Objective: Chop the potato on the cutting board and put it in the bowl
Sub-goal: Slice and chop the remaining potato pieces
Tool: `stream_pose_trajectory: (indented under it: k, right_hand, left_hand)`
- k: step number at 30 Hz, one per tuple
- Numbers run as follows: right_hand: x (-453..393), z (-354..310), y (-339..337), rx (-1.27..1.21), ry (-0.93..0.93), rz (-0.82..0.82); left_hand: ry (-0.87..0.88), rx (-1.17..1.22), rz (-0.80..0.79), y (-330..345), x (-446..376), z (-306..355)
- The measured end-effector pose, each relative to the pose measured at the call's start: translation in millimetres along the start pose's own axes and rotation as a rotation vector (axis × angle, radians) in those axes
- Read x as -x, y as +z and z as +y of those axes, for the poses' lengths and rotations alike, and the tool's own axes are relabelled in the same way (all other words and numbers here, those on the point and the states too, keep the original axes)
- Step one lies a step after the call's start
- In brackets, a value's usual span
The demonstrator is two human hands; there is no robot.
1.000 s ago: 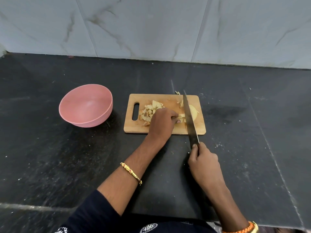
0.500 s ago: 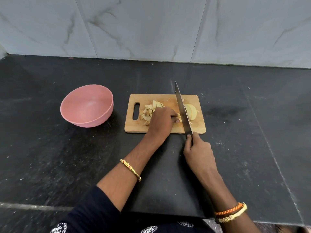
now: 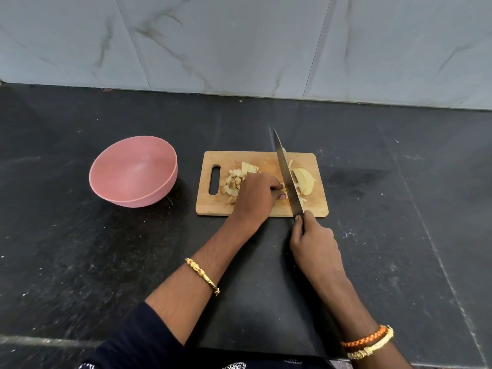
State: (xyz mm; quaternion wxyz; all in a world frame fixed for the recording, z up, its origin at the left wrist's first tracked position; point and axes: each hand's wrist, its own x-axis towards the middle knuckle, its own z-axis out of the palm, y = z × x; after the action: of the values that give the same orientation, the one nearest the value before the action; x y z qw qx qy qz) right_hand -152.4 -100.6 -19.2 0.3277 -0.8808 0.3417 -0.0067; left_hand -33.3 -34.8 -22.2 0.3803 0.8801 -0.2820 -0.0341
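Bangles come nearest in my view: one gold bangle (image 3: 203,276) on the left forearm, and two on the right wrist, an orange braided band (image 3: 364,339) and a gold one (image 3: 372,348). Two hands work above them on the black desk (image 3: 80,262). My right hand (image 3: 314,246) grips the handle of one knife (image 3: 286,171), fingers curled tight round it, forefinger lying up toward the blade. The blade runs away from me across one wooden cutting board (image 3: 262,182). My left hand (image 3: 257,194) rests on the board just left of the blade, fingers curled down on a strip of potato; it hides most of that strip. Left of it lies one heap of chopped potato pieces (image 3: 237,178); right of the blade lie uncut potato slices (image 3: 304,181), count unclear. One pink bowl (image 3: 133,171) stands left of the board, apart from it. Beyond is the marbled tile wall (image 3: 239,43).
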Motion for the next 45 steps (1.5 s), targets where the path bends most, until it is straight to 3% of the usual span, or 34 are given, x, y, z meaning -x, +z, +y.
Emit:
stream_pose_trajectory:
  k: [10, 14, 17, 22, 35, 45]
  right_hand:
    - [-24.6, -26.5, -4.9, 0.272, 0.064, -0.130]
    - [-6.1, -5.0, -6.1, 0.209, 0.058, -0.127]
    - [-2.1, 13.9, -8.7, 0.016, 0.039, -0.106]
    - [2.8, 17.8, -3.7, -0.135, -0.026, 0.022]
    - [-5.3, 5.0, -4.3, 0.012, -0.116, 0.030]
    - [-19.2, -16.5, -1.7, 0.164, -0.073, -0.015]
  left_hand:
    - [0.010, -0.010, 0.073, 2.5, 5.1, -0.7]
    - [-0.020, -0.001, 0.091, 2.3, 5.1, 0.6]
    - [-0.015, -0.010, 0.080, 0.9, 5.2, 0.8]
    - [-0.028, -0.042, 0.034, 1.6, 8.1, 1.3]
    - [-0.075, -0.006, 0.091, 5.1, 12.6, 1.2]
    - [-0.049, -0.027, 0.089, 8.5, 8.4, -1.4]
